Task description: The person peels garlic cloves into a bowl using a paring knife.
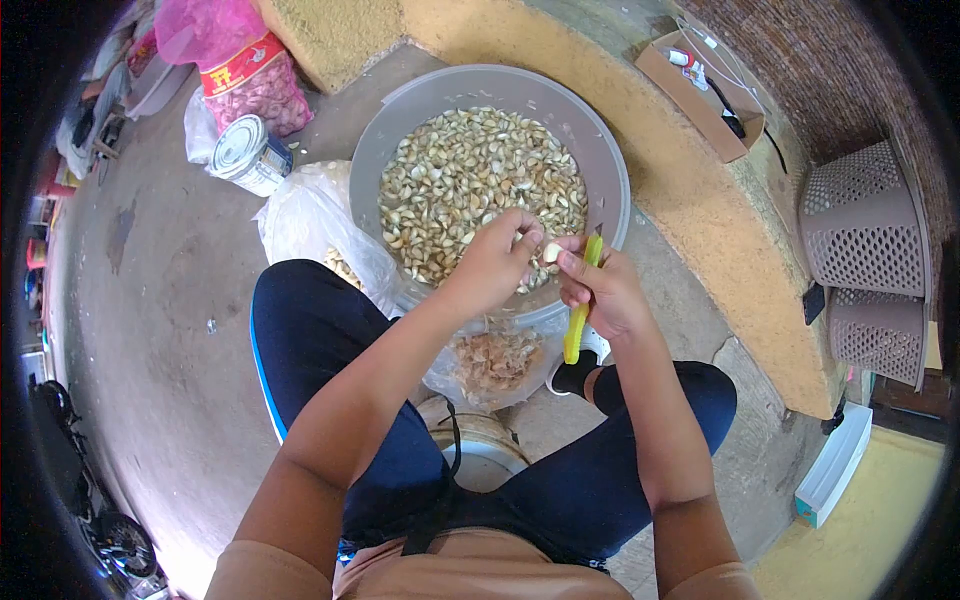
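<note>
A wide grey tub (365, 170) holds garlic cloves (480, 180) in water, many with their skins on. Over its near edge, my right hand (608, 290) grips a yellow utility knife (582, 310), its dark blade tip pointing up. A pale garlic clove (552, 252) is also pinched at the thumb and fingertips of that hand. Just left of the clove, my left hand (495, 262) has its fingertips pressed together; whatever they hold is too small to make out. Beneath the tub's near rim, a clear plastic bag (500, 362) contains brown garlic skins.
Left of the tub stand a white plastic bag (325, 215) with cloves inside, a metal can (250, 160) and a pink mesh sack (258, 90). A yellow ledge (690, 220) curves along the right, bearing a cardboard box (715, 110). Perforated grey baskets (865, 240) are farther right.
</note>
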Demonstrator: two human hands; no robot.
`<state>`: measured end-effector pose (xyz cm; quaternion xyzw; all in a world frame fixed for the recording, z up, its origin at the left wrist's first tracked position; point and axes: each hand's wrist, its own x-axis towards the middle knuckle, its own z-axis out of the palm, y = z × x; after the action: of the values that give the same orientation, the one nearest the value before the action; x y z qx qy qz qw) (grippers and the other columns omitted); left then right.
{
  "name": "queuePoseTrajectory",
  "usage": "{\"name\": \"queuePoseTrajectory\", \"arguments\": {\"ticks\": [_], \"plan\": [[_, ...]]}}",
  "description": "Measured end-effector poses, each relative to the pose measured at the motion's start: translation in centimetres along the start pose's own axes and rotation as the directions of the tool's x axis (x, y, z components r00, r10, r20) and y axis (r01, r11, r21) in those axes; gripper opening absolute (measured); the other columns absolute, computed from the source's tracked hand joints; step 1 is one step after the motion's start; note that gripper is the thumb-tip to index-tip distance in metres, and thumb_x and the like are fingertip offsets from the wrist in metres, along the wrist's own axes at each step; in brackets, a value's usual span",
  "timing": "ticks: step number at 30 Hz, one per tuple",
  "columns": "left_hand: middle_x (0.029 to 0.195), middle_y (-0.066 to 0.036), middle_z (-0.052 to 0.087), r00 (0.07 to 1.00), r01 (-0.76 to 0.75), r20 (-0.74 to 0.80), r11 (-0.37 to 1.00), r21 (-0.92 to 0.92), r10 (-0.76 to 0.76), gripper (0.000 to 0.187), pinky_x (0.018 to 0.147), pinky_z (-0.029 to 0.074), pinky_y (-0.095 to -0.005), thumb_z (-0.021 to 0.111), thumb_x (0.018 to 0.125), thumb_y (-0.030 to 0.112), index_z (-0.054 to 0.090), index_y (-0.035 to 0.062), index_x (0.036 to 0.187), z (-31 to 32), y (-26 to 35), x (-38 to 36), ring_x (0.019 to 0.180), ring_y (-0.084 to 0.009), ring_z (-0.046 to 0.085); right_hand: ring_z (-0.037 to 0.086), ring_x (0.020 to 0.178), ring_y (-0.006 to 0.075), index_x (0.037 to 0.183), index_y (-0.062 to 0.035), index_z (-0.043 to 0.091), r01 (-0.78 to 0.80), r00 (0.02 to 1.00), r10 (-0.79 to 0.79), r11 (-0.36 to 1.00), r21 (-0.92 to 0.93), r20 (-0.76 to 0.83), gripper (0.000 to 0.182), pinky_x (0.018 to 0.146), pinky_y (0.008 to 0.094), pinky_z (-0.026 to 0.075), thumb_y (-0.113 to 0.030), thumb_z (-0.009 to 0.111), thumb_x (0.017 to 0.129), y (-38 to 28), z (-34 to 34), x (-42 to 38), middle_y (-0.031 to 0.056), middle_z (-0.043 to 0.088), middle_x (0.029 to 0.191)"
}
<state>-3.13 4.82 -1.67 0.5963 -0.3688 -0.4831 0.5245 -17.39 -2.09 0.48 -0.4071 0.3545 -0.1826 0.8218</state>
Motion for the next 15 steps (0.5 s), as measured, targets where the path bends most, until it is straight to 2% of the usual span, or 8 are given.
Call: {"name": "queuePoseTrajectory", "arguments": {"ticks": [1,4,7,10,13,15], "plan": [[0.069,0.000,0.046,1.000,0.005,0.007,1.000,-0.006,-0.005,0.008,0.045,0.034,-0.0219,0.045,0.088,0.011,0.046,0.0034,0.088,-0.1,0.1,0.0,0.049,-0.0071,0.041,0.037,0.045,0.0028,0.099,-0.0006,0.052,-0.007,1.000,0.007,1.000,0.029,0.017,0.025,0.043,0.0185,0.033,-0.013,0.061,0.079,0.0,0.0,0.0,0.0056,0.059,0.080],[0.071,0.000,0.047,0.995,0.096,0.041,0.974,-0.207,-0.090,0.009,0.045,0.034,-0.0201,0.047,0.087,0.012,0.047,0.0040,0.091,-0.5,1.1,-0.2,0.049,-0.0063,0.041,0.036,0.045,0.0014,0.102,-0.0007,0.051,-0.039,0.998,0.031,0.990,0.133,0.062,0.025,0.043,0.0182,0.032,-0.013,0.058,0.081,-0.3,-0.3,0.2,0.0014,0.056,0.075],[0.072,0.000,0.049,0.999,-0.018,0.037,0.977,-0.214,0.026,0.010,0.045,0.034,-0.0185,0.052,0.085,0.012,0.050,0.0037,0.091,-0.2,1.1,-0.3,0.050,-0.0056,0.041,0.035,0.044,0.0024,0.103,0.0001,0.051,-0.061,0.996,0.049,0.979,0.196,0.069,0.027,0.042,0.0188,0.033,-0.011,0.058,0.080,-0.5,-0.2,0.2,-0.0047,0.046,0.062],[0.075,-0.001,0.051,0.996,-0.010,0.086,0.962,-0.273,0.034,0.009,0.046,0.035,-0.0182,0.055,0.083,0.008,0.052,0.0027,0.088,-0.7,0.4,-0.1,0.052,-0.0058,0.043,0.035,0.044,0.0025,0.105,0.0007,0.050,-0.076,0.996,0.067,0.979,0.190,0.055,0.029,0.042,0.0187,0.033,-0.010,0.058,0.080,-0.6,0.0,0.1,-0.0047,0.046,0.062],[0.077,-0.002,0.053,0.996,-0.003,0.085,0.967,-0.254,0.026,0.006,0.047,0.038,-0.0189,0.057,0.081,0.006,0.053,0.0020,0.084,-0.9,0.5,-0.1,0.053,-0.0060,0.045,0.036,0.044,0.0028,0.106,0.0013,0.050,-0.065,0.997,0.056,0.984,0.166,0.055,0.032,0.041,0.0186,0.033,-0.012,0.060,0.079,-0.4,-0.2,0.3,-0.0047,0.046,0.062],[0.078,-0.003,0.054,0.998,-0.018,0.060,0.981,-0.194,0.030,0.006,0.048,0.039,-0.0193,0.057,0.081,0.006,0.053,0.0019,0.084,-0.9,0.3,0.0,0.055,-0.0062,0.046,0.036,0.044,0.0029,0.107,0.0016,0.050,-0.073,0.997,0.074,0.992,0.102,-0.011,0.035,0.042,0.0185,0.033,-0.013,0.062,0.078,-0.7,0.5,-0.1,-0.0023,0.050,0.065]]}}
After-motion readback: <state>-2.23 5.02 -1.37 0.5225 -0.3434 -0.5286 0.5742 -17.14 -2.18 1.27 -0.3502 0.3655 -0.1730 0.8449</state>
